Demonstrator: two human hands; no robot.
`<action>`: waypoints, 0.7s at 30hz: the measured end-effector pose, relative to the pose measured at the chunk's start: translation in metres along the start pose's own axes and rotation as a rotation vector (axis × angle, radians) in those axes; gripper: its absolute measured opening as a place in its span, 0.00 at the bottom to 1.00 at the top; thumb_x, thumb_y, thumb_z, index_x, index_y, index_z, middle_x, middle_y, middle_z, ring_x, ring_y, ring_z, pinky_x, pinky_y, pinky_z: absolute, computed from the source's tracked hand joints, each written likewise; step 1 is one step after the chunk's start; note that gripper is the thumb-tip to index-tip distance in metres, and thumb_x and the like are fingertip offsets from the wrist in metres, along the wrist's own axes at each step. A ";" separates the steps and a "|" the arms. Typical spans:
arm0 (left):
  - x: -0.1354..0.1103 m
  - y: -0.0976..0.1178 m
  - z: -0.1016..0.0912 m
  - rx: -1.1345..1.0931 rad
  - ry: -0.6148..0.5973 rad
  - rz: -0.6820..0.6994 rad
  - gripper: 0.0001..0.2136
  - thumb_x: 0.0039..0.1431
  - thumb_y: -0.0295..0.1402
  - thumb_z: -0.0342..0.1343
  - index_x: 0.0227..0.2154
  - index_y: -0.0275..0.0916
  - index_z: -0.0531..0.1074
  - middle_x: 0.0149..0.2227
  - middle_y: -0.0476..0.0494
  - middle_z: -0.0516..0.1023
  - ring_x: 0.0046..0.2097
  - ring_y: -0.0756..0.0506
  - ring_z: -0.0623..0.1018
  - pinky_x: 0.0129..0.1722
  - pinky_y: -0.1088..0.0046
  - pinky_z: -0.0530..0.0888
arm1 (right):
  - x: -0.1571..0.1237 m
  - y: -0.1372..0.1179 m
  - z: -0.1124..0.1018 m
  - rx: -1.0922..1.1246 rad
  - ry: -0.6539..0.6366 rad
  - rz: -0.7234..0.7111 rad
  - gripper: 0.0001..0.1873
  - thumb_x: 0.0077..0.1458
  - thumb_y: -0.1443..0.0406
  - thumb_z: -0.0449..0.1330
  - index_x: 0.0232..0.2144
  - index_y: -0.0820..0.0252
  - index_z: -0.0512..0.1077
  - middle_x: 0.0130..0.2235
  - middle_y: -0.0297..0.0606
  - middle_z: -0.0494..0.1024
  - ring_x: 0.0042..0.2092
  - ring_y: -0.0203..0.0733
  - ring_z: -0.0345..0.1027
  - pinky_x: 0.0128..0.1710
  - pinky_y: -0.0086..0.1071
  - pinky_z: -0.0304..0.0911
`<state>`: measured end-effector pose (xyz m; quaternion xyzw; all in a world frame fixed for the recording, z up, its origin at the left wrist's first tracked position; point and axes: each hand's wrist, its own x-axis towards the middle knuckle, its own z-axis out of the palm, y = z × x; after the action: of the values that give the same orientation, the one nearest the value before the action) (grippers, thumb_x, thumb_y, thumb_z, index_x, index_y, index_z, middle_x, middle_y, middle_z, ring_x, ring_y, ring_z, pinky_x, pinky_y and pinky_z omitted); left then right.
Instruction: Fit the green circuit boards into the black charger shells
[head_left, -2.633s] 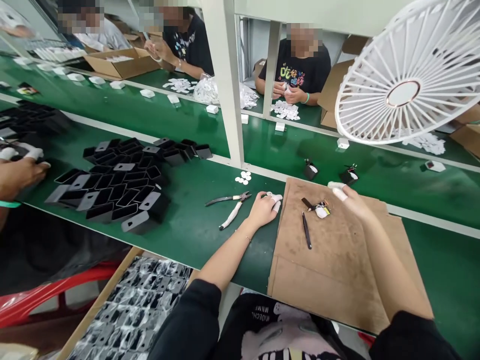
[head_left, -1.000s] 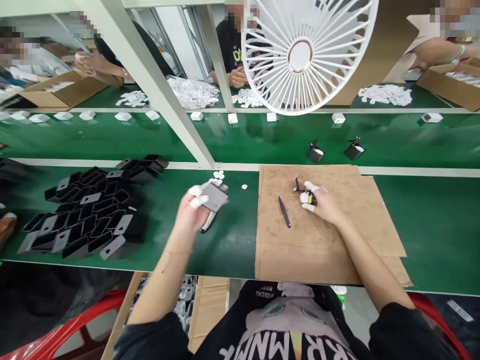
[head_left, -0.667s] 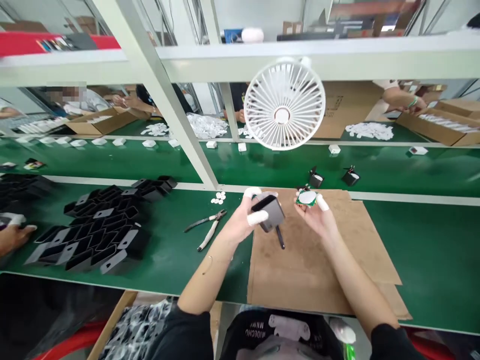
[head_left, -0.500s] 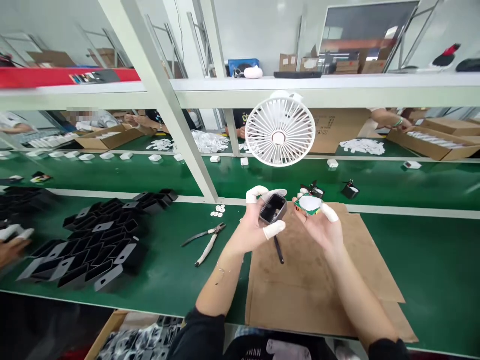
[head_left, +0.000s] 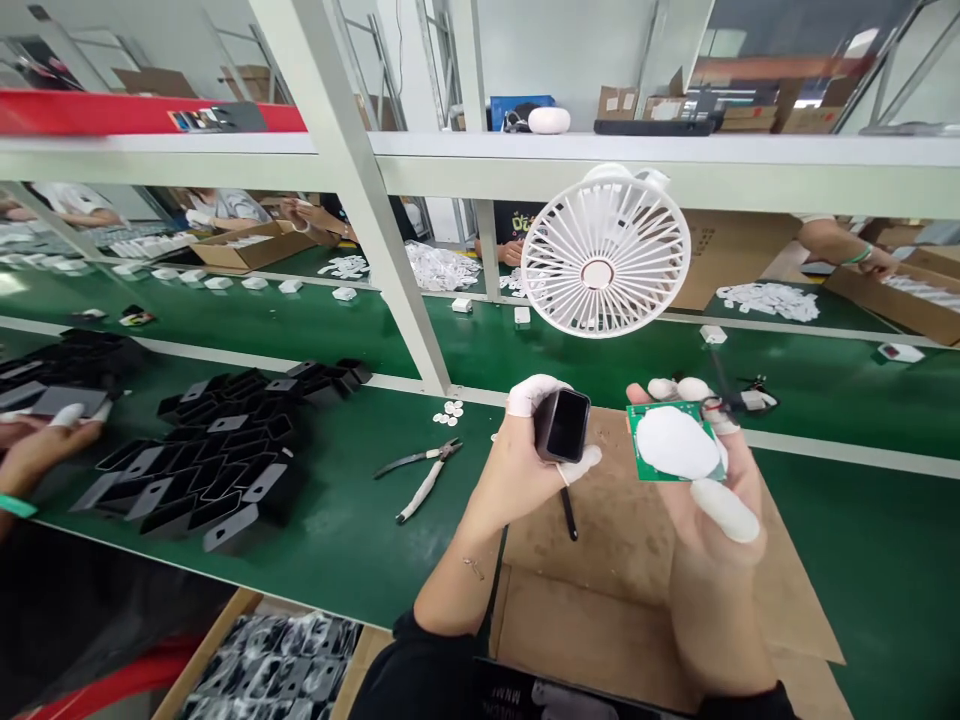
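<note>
In my left hand [head_left: 525, 440], finger cots on the tips, is a black plastic housing [head_left: 562, 425] with its open end turned toward me. My right hand [head_left: 720, 500] grips a green circuit board [head_left: 675, 443] that carries a round white patch. A small dark part with wires sits by the right fingers at the board's far corner. The two pieces are apart, with a gap between them above the cardboard sheet [head_left: 600, 520]. A black pen-like tool [head_left: 569, 513] lies on the cardboard below my left hand.
Pliers [head_left: 429, 475] and several white discs [head_left: 450, 412] lie left of my arm. Many black housings [head_left: 217, 450] cover the left bench, near a co-worker's hand [head_left: 52, 440]. A white fan [head_left: 606, 260] hangs ahead. A box of wrapped parts [head_left: 277, 660] stands below the bench edge.
My right hand has moved right and nearer with the circuit board, widening the gap. The housing has turned more upright in my left hand. The head view has shifted a little.
</note>
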<state>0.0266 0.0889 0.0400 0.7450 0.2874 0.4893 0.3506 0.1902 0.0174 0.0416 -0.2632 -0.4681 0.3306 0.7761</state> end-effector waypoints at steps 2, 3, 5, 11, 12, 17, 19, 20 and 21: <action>0.003 -0.002 0.002 0.051 -0.013 0.054 0.29 0.49 0.36 0.66 0.52 0.46 0.59 0.51 0.41 0.69 0.52 0.41 0.73 0.51 0.59 0.73 | -0.005 0.005 0.001 -0.017 -0.018 0.002 0.29 0.47 0.61 0.67 0.53 0.46 0.70 0.58 0.36 0.72 0.64 0.56 0.60 0.67 0.58 0.51; 0.005 -0.005 0.003 0.073 -0.026 0.095 0.28 0.49 0.35 0.65 0.51 0.46 0.60 0.50 0.41 0.68 0.52 0.40 0.73 0.51 0.59 0.73 | -0.007 0.006 0.002 -0.041 -0.030 -0.009 0.29 0.49 0.60 0.67 0.55 0.45 0.68 0.58 0.36 0.72 0.64 0.55 0.60 0.66 0.57 0.54; 0.008 -0.011 0.008 0.085 -0.043 0.193 0.27 0.50 0.33 0.64 0.51 0.45 0.60 0.50 0.40 0.68 0.52 0.39 0.72 0.52 0.57 0.73 | -0.010 0.006 0.004 -0.104 -0.069 -0.033 0.31 0.51 0.61 0.65 0.58 0.44 0.65 0.57 0.38 0.73 0.65 0.54 0.58 0.62 0.56 0.60; 0.011 -0.031 0.026 -0.058 -0.075 0.406 0.34 0.50 0.40 0.65 0.56 0.47 0.54 0.51 0.38 0.67 0.53 0.39 0.73 0.51 0.58 0.73 | -0.004 0.002 0.009 -0.180 -0.174 -0.094 0.33 0.52 0.62 0.65 0.60 0.44 0.63 0.61 0.37 0.67 0.62 0.52 0.64 0.57 0.49 0.69; 0.011 -0.033 0.027 -0.077 -0.076 0.440 0.35 0.50 0.43 0.66 0.56 0.47 0.53 0.51 0.38 0.67 0.52 0.40 0.73 0.51 0.58 0.73 | -0.003 0.002 0.010 -0.178 -0.176 -0.096 0.34 0.52 0.62 0.65 0.61 0.44 0.63 0.61 0.37 0.67 0.62 0.52 0.64 0.58 0.49 0.68; 0.012 -0.036 0.028 -0.150 -0.064 0.532 0.37 0.49 0.51 0.65 0.57 0.47 0.53 0.50 0.38 0.67 0.51 0.40 0.73 0.49 0.57 0.74 | -0.006 0.000 0.010 -0.229 -0.143 -0.140 0.35 0.48 0.59 0.69 0.58 0.46 0.64 0.58 0.41 0.71 0.62 0.54 0.63 0.62 0.52 0.63; 0.012 -0.036 0.027 -0.169 -0.060 0.538 0.36 0.49 0.50 0.65 0.56 0.46 0.54 0.49 0.38 0.66 0.51 0.40 0.73 0.48 0.57 0.75 | -0.008 -0.003 0.008 -0.288 -0.180 -0.172 0.36 0.47 0.61 0.70 0.58 0.47 0.65 0.56 0.41 0.72 0.61 0.54 0.64 0.62 0.51 0.64; 0.012 -0.037 0.026 -0.175 -0.053 0.543 0.35 0.50 0.49 0.65 0.56 0.46 0.55 0.49 0.38 0.66 0.51 0.40 0.73 0.49 0.57 0.74 | -0.008 -0.004 0.007 -0.316 -0.224 -0.179 0.36 0.47 0.62 0.70 0.58 0.47 0.65 0.55 0.41 0.74 0.60 0.54 0.65 0.61 0.50 0.65; 0.012 -0.037 0.026 -0.180 -0.044 0.553 0.34 0.51 0.49 0.64 0.56 0.45 0.55 0.49 0.38 0.66 0.52 0.40 0.72 0.49 0.57 0.74 | -0.009 -0.006 0.005 -0.351 -0.277 -0.174 0.37 0.47 0.64 0.70 0.58 0.47 0.64 0.52 0.40 0.76 0.58 0.53 0.68 0.60 0.48 0.67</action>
<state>0.0516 0.1137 0.0094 0.7715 0.0211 0.5734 0.2749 0.1840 0.0074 0.0435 -0.3049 -0.6411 0.2091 0.6725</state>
